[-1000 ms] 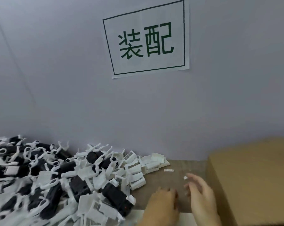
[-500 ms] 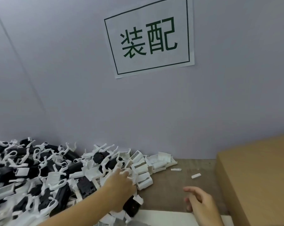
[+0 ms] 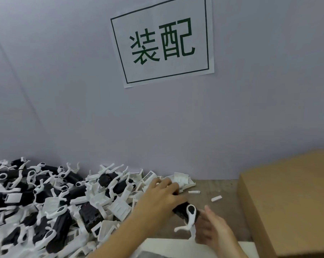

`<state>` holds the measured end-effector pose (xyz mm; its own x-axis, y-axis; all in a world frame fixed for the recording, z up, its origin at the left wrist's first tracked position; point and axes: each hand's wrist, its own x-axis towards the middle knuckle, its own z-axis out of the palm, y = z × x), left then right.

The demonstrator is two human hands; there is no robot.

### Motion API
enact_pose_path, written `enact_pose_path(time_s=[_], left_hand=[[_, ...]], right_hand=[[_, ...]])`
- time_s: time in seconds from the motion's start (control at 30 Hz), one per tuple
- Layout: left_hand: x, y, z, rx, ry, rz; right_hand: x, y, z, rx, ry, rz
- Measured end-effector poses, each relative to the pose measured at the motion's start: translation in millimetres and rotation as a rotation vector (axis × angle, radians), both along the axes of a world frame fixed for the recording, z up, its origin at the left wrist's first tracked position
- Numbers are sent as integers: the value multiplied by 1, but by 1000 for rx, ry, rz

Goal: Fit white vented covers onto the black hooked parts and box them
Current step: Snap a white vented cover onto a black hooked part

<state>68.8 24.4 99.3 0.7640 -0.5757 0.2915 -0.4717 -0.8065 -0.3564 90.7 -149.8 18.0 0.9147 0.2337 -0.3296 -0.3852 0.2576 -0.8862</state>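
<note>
Left hand point(image 3: 162, 197) out at centre frame, fingers point(image 3: 174, 189) curled over a black plastic hooked part with a white hook arm point(image 3: 187, 213), gripping its black body just clear of the heap. Right hand point(image 3: 213, 228) at five o'clock of that part, palm turned in, fingers loose and spread, touching or nearly touching the white hook; holding nothing that shows. Sprawling across nine o'clock, a big tangled pile of black hooked parts point(image 3: 36, 202) mixed with white ribbed plastic vented covers point(image 3: 120, 207), more covers stacked at twelve o'clock of the left hand against the grey wall point(image 3: 64, 90). Plain brown cardboard box point(image 3: 287, 198) sitting at three o'clock on the brown wooden tabletop point(image 3: 209, 190), two small white plastic slivers point(image 3: 216, 198) lying loose between box and pile. White paper sign with green characters point(image 3: 163, 41) up at twelve o'clock.

Judging the step: part just lifted out, cover not yet fitted. Risks from here, looking likely: hook arm snagging on neighbours in that tangle and dragging a clump toward the tabletop edge; handover fumbled, since the right hand meets only the thin white hook rather than the body, so a twist or drop; cover pressed on crooked if the vents are lined up by feel. Boxing an uncovered part also possible at this pace.
</note>
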Motion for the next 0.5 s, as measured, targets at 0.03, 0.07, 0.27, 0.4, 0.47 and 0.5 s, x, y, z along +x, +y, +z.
enact_pose_path(time_s=[0.03, 0.07, 0.27, 0.4, 0.47, 0.5], left_hand=[[0, -11, -5, -11, -25, -8], [0, -21, -11, -9, -25, -3], [3, -61, -47, -439, -140, 175], [1, -81, -63, -1329, 9, 267], [1, -84, -71, -1585, 212, 330], [4, -84, -74, -1674, 313, 353]], right_hand=[[2, 0, 0, 72, 41, 8], [2, -2, -1, 125, 14, 20], [8, -26, -11, 115, -195, -72], [8, -24, -7, -83, -258, -347], [5, -23, -2, -191, -355, -399], [5, -23, -1, -266, -404, -391]])
